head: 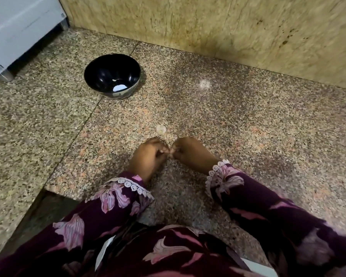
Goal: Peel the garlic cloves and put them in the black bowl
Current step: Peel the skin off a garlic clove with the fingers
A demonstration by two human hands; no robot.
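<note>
Floral sleeves (116,198) fill the near edge, both forearms reaching forward over the speckled stone counter (248,120). Black bowl (111,75): far left of the hands, well apart, near the back wall; something pale lies in its bottom, likely a peeled clove.

Left hand (148,154): fingers curled, tips meeting the right hand's. Right hand (190,151): likewise curled, pinching inward. A small pale thing sits between the two sets of fingertips, probably a garlic clove (170,150), mostly hidden; cannot tell how much skin is on it.

Pale scrap (160,128) on the counter just beyond the hands, toward the bowl; skin or clove, cannot tell.

Risks, as judged: clove is small and slippery, so a hard nail pull could flick it onto the counter or over the near edge. Loose skin could ride along into the bowl.
</note>
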